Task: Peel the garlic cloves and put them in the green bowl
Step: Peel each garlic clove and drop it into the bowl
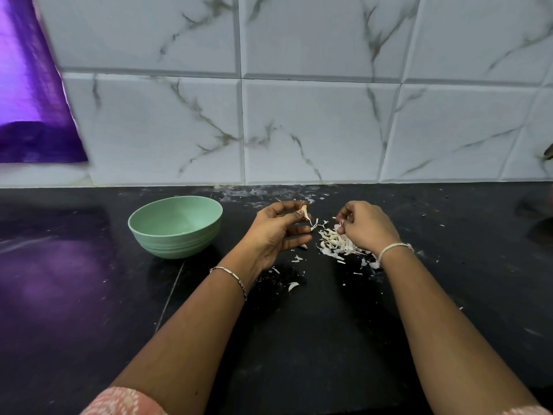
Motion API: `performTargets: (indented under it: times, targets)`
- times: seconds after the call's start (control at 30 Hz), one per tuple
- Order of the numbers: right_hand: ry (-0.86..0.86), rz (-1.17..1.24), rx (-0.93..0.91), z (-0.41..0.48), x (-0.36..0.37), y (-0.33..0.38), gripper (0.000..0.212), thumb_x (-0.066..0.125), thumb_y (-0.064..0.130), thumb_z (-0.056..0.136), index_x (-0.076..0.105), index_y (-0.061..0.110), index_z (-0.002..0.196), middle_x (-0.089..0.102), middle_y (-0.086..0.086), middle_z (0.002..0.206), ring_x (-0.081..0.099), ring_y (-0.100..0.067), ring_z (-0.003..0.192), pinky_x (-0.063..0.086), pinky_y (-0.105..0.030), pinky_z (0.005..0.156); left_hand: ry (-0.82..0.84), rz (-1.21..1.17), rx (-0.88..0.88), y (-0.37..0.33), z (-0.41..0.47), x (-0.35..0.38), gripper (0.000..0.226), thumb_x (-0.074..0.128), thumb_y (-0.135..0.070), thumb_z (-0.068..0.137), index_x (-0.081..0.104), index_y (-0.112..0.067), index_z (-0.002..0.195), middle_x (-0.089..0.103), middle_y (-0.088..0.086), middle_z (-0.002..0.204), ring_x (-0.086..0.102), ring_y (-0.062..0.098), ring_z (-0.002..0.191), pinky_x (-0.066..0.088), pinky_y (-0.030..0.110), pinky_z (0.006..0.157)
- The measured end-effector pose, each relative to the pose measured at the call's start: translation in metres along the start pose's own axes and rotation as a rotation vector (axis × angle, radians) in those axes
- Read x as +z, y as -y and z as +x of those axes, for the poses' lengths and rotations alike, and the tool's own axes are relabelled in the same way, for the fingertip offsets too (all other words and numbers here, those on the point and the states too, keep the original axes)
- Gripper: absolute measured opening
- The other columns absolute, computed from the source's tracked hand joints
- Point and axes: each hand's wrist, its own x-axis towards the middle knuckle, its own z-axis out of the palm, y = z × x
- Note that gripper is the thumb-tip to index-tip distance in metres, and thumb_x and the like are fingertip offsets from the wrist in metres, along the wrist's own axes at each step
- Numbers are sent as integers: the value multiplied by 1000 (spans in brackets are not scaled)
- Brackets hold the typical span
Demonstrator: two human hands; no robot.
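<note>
The green bowl (176, 227) stands on the black counter at the left and looks empty. To its right, my left hand (279, 232) pinches a small pale garlic clove (304, 211) between thumb and forefinger. My right hand (368, 226) hovers over a heap of garlic cloves and skins (336, 242), its fingers curled and pinching a bit of white skin (339, 224). The two hands are a short gap apart.
Loose skin flakes (293, 285) lie scattered on the black counter (299, 324) in front of the heap. A marbled tile wall (299, 115) rises behind. A purple sheet (33, 100) hangs at the far left. A dark object shows at the right edge.
</note>
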Motion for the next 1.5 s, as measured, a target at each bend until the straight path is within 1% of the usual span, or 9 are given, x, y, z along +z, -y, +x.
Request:
performTargets:
  times: [0.13, 0.2, 0.3, 0.43, 0.6, 0.7, 0.9, 1.4, 1.5]
  targets:
    - [54, 444, -6, -5, 0, 17, 17, 57, 30, 97, 65, 18, 89, 71, 4, 71, 62, -14, 63, 53, -30, 62, -47, -10, 60, 1, 0, 1, 10, 61, -4, 92, 64, -9, 99, 67, 6, 81, 66, 11, 63, 61, 30, 60]
    - [194, 709, 39, -12, 0, 29, 22, 58, 30, 97, 67, 11, 88, 67, 1, 73, 57, -11, 59, 46, -19, 50, -63, -12, 104, 1, 0, 1, 10, 62, -3, 91, 63, -8, 100, 66, 4, 81, 68, 11, 65, 59, 27, 58]
    - [310, 818, 52, -18, 6, 38, 14, 61, 22, 95, 68, 11, 91, 67, -2, 80, 60, -8, 64, 49, -18, 52, -60, -17, 155, 1, 1, 0, 10, 62, -1, 90, 63, -6, 98, 66, 2, 81, 69, 10, 67, 58, 23, 59]
    - [198, 833, 12, -18, 12, 40, 11, 59, 8, 95, 66, 11, 86, 65, -2, 76, 57, -9, 63, 46, -16, 49, -59, -14, 181, 1, 1, -1, 11, 63, 1, 89, 64, -5, 98, 65, 4, 82, 68, 8, 65, 59, 24, 62]
    - [53, 786, -30, -17, 14, 40, 16, 65, 12, 91, 70, 20, 79, 69, -4, 78, 58, -6, 63, 46, -16, 53, -62, 51, 203, 1, 0, -2, 11, 64, 1, 89, 65, -8, 95, 66, 0, 77, 67, 5, 64, 60, 27, 64]
    - [-106, 624, -72, -13, 17, 38, 10, 69, 17, 87, 73, 22, 80, 71, 4, 76, 64, -7, 69, 50, -22, 66, -67, 87, 197, -1, -2, -1, 14, 70, -4, 85, 67, -8, 99, 67, 0, 79, 66, 7, 70, 60, 28, 64]
    - [-280, 259, -220, -17, 16, 43, 9, 69, 20, 81, 76, 17, 86, 70, 5, 72, 64, -11, 68, 51, -25, 68, -131, 176, 229, -1, -1, 1, 10, 73, -7, 85, 69, -4, 94, 65, 6, 78, 62, 11, 69, 59, 25, 61]
    - [-145, 618, -104, -12, 20, 38, 18, 71, 14, 78, 68, 26, 66, 68, 5, 64, 63, -12, 63, 52, -32, 66, -45, 110, 154, -4, 4, -11, 4, 68, -3, 86, 71, -5, 89, 70, 9, 84, 64, 10, 69, 60, 26, 67]
    - [-103, 685, -82, -12, 22, 38, 6, 70, 24, 72, 71, 25, 65, 71, 0, 67, 68, -22, 68, 57, -41, 72, -26, 75, 119, -4, 4, -15, 9, 68, -5, 86, 70, -1, 94, 70, 13, 91, 67, 10, 68, 60, 27, 67]
